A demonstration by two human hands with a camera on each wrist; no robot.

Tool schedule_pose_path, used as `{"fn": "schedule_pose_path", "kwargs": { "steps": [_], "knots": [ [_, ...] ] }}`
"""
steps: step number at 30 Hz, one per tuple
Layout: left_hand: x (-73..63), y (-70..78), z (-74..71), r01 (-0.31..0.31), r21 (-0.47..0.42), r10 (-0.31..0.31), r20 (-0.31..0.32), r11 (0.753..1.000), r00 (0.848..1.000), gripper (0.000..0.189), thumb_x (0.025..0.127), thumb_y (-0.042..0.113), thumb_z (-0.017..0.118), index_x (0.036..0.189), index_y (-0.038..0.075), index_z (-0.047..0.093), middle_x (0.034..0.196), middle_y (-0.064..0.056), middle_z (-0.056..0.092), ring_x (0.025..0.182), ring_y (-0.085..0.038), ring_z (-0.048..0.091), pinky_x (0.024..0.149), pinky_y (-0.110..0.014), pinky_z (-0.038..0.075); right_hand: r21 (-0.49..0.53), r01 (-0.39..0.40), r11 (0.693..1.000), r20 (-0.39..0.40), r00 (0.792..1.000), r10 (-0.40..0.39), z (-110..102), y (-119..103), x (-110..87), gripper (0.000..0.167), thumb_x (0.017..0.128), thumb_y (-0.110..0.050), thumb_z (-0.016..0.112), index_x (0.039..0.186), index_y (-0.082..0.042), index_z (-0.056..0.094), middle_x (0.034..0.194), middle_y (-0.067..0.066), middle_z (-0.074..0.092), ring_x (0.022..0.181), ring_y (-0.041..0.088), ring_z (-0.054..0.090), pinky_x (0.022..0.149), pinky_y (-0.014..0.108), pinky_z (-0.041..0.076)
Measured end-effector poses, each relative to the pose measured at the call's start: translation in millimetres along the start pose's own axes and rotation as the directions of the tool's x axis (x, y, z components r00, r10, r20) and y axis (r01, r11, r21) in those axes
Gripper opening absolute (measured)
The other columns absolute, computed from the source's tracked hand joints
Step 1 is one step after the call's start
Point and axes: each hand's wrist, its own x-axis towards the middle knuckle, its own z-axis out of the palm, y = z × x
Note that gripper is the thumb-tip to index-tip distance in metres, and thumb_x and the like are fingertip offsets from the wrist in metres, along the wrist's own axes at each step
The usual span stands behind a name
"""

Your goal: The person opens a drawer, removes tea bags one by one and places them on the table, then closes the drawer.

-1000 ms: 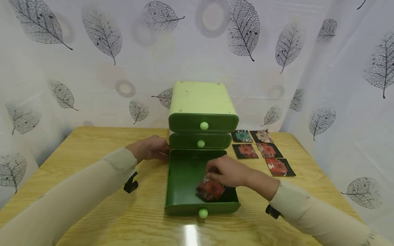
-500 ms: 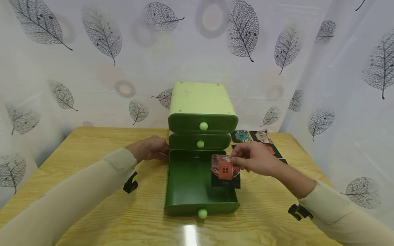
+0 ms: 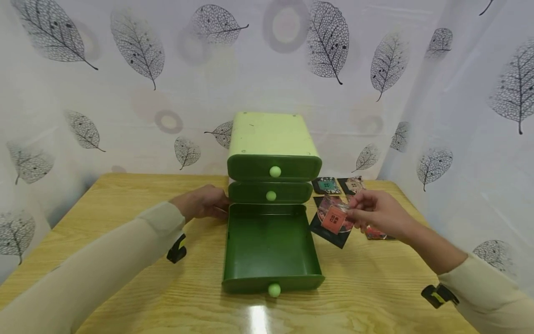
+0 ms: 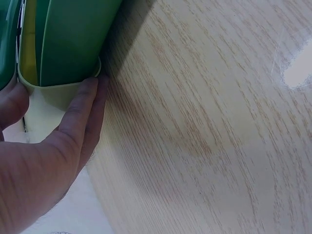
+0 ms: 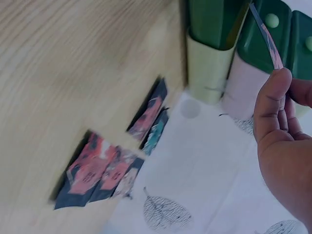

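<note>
My right hand (image 3: pixel 381 215) pinches a flat black sachet with a red label (image 3: pixel 333 220) by its upper corner. The sachet hangs tilted just right of the pulled-out bottom drawer (image 3: pixel 271 246). Seen edge-on in the right wrist view, the sachet (image 5: pixel 267 36) sticks out from the thumb and fingers. My left hand (image 3: pixel 204 202) rests against the left side of the small green drawer cabinet (image 3: pixel 271 134). In the left wrist view, fairly straight fingers of the left hand (image 4: pixel 63 141) lie along the cabinet's pale wall (image 4: pixel 46 107). The far side of the cabinet is hidden.
Right of the cabinet, several sachets lie on the wooden table (image 3: pixel 137 199), among them a teal one (image 3: pixel 327 185), a beige one (image 3: pixel 353 184) and a red one (image 3: pixel 377 233). The upper drawer (image 3: pixel 254 168) and middle drawer (image 3: pixel 250 192) are closed. A leaf-print curtain (image 3: pixel 167 46) hangs behind.
My right hand has lifted the red-labelled sachet out of the bottom drawer and carried it right, over the table beside the other sachets. The left hand has stayed at the cabinet's side.
</note>
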Motion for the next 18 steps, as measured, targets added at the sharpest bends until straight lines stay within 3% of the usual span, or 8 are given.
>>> {"fn": "schedule_pose_path", "kwargs": {
  "steps": [7,15,18],
  "knots": [
    [1.0,-0.9,-0.2,-0.002,-0.012,0.002,0.000,1.000,1.000,0.041,0.097,0.001,0.053,0.134,-0.014,0.047,0.133,-0.029,0.059,0.119,-0.036,0.062,0.107,-0.048,0.050,0.070,-0.088,0.994,-0.024,0.996,0.090,-7,28,-6.6,0.026,0.097,-0.011,0.065,0.109,0.009,0.054,0.084,0.011,0.066,0.066,0.021,0.066,0.058,0.038,0.061],
    [-0.3,-0.3,0.4,0.000,-0.009,0.000,0.000,1.000,1.000,0.041,0.097,0.002,0.054,0.135,-0.013,0.047,0.132,-0.027,0.059,0.118,-0.035,0.062,0.107,-0.047,0.051,0.180,-0.194,0.964,-0.009,0.980,0.199,-3,60,-6.5,0.022,0.099,-0.009,0.061,0.109,0.008,0.053,0.088,0.007,0.069,0.076,0.019,0.070,0.072,0.038,0.064],
    [0.2,-0.4,-0.1,-0.002,-0.006,0.002,0.006,1.000,1.000,0.041,0.098,0.002,0.054,0.135,-0.014,0.047,0.132,-0.028,0.059,0.117,-0.035,0.062,0.106,-0.047,0.051,0.167,-0.224,0.960,-0.030,0.972,0.232,0,68,-5.9,0.019,0.099,-0.007,0.059,0.106,0.010,0.053,0.088,0.009,0.069,0.076,0.021,0.072,0.073,0.039,0.064]
  ]
}}
